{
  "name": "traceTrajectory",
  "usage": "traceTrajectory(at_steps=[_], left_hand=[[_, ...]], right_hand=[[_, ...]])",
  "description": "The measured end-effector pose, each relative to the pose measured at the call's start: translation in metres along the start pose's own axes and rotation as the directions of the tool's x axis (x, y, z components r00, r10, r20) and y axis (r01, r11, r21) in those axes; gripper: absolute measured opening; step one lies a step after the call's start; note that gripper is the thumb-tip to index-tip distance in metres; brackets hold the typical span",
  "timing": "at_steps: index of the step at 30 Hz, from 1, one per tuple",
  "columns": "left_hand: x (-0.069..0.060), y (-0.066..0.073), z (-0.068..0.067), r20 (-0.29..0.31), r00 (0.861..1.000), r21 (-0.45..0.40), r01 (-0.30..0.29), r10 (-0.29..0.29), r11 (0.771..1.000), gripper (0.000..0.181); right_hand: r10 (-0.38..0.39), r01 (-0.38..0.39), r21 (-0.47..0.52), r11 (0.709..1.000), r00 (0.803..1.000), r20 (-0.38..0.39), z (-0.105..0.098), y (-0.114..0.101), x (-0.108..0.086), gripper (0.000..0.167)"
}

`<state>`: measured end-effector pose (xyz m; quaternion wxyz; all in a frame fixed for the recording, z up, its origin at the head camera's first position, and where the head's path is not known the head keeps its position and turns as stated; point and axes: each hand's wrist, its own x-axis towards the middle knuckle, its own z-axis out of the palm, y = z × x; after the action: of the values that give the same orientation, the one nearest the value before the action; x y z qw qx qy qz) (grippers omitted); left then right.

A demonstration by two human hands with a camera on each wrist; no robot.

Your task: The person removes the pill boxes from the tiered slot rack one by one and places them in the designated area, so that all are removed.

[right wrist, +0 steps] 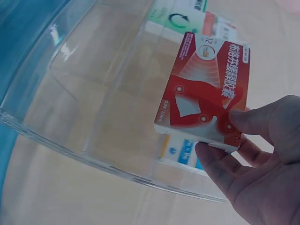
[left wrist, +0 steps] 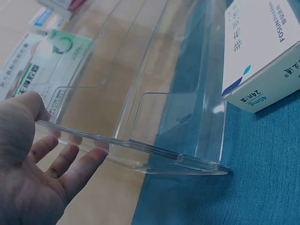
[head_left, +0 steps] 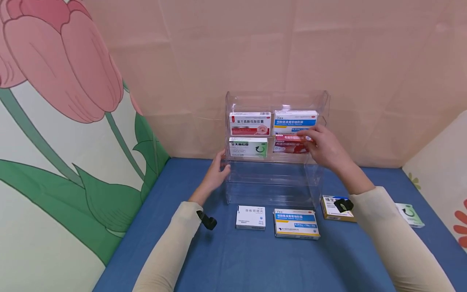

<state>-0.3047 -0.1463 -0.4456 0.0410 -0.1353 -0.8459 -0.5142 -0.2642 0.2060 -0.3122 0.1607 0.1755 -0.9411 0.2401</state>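
My left hand (head_left: 217, 174) holds the left side edge of a clear plastic display rack (head_left: 270, 172), its thumb on one side of the panel and its fingers (left wrist: 77, 171) on the other. With the right hand (head_left: 326, 147) I pinch a red medicine box (right wrist: 206, 89) between thumb and fingers, at the right of the rack's second tier. Left of it in that tier stands a green-and-white medicine box (head_left: 248, 147). The tier above carries a red-and-white medicine box (head_left: 250, 123) and a blue-and-white medicine box (head_left: 295, 117).
On the blue tabletop (head_left: 233, 263) before the rack lie a white medicine box (head_left: 250, 217) and another blue-and-white box (head_left: 296, 224). To the right are a yellow-and-white box (head_left: 330, 210), partly behind the right wrist camera, and a green-and-white box (head_left: 411, 215). A pink backdrop (head_left: 204, 52) hangs behind.
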Motion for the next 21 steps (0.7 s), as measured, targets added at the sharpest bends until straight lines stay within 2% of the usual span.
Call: traceTrajectory(at_steps=[7,14,21], left_hand=[[0.001,0.001,-0.002,0.001,1.0,-0.005,-0.001,0.001,1.0,0.066],[0.001,0.001,-0.002,0.003,1.0,0.001,0.01,-0.01,1.0,0.066],[-0.001,0.001,-0.002,0.007,1.0,0.0,0.007,-0.007,1.0,0.066]], right_hand=[[-0.09,0.09,-0.01,0.996,0.995,-0.038,-0.009,-0.012,-0.01,0.04],[-0.126,0.124,0.055,0.991,0.992,0.018,-0.008,-0.018,-0.024,0.038],[-0.14,0.131,0.101,0.986,0.986,0.09,0.003,-0.02,-0.042,0.038]])
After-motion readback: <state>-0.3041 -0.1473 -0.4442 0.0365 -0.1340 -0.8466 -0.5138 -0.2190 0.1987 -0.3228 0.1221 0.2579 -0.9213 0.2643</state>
